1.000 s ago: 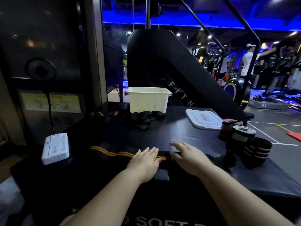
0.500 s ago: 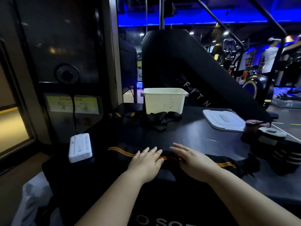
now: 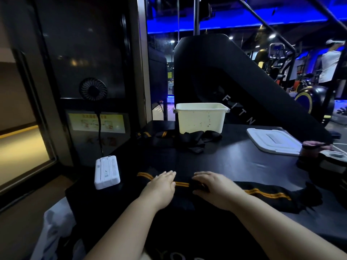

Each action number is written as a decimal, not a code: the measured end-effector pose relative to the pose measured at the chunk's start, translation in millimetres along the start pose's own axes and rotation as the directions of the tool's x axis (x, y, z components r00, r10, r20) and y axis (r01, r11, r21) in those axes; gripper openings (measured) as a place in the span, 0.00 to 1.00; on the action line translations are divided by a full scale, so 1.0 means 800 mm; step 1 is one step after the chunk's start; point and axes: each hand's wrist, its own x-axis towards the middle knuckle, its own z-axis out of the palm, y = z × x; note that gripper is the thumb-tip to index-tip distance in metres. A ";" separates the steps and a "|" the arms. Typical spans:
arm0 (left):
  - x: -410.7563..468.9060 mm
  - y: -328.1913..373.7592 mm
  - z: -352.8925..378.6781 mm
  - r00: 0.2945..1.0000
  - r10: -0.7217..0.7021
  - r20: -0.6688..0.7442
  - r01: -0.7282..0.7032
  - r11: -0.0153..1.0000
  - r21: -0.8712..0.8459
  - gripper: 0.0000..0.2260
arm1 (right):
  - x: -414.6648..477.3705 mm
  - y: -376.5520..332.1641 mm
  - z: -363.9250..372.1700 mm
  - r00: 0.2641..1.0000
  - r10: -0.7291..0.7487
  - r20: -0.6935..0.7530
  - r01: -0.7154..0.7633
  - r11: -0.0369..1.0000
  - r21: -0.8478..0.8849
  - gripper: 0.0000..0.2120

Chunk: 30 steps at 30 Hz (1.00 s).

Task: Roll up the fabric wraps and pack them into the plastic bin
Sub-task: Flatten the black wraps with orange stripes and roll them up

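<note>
A long black fabric wrap with twin orange stripes [image 3: 266, 194] lies flat across the near part of the black padded surface [image 3: 234, 162]. My left hand [image 3: 161, 186] rests palm down on it, fingers straight. My right hand [image 3: 212, 186] lies on the wrap just to the right, fingers extended toward the left. A second black wrap with orange stripes [image 3: 187, 137] lies bunched in front of the cream plastic bin [image 3: 201, 117], which stands at the back of the surface. Rolled wraps [image 3: 336, 158] sit at the right edge.
The bin's white lid [image 3: 272, 140] lies at the right. A white rectangular device [image 3: 106, 172] sits near the left edge, a small fan [image 3: 93, 89] behind it. A large black gym machine [image 3: 244, 85] rises behind the bin. A person exercises far right.
The camera has turned left, so everything shifts right in view and the rolled wraps slide to the frame edge. Both hands stay flat on the wrap, a little closer together.
</note>
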 end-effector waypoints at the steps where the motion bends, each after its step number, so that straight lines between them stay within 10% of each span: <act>1: -0.001 -0.005 -0.002 1.000 -0.012 -0.020 0.012 1.000 -0.015 0.21 | -0.002 -0.001 0.005 1.000 -0.006 0.010 0.006 1.000 0.028 0.21; 13: 0.000 -0.041 -0.020 0.921 -0.189 -0.341 0.227 0.971 0.075 0.23 | 0.005 -0.007 0.001 0.998 0.044 0.039 -0.046 0.997 0.059 0.18; 30: 0.001 -0.048 -0.036 0.870 -0.370 -0.325 0.308 0.924 -0.229 0.15 | 0.050 -0.060 0.031 0.982 -0.118 0.146 0.120 0.993 -0.001 0.23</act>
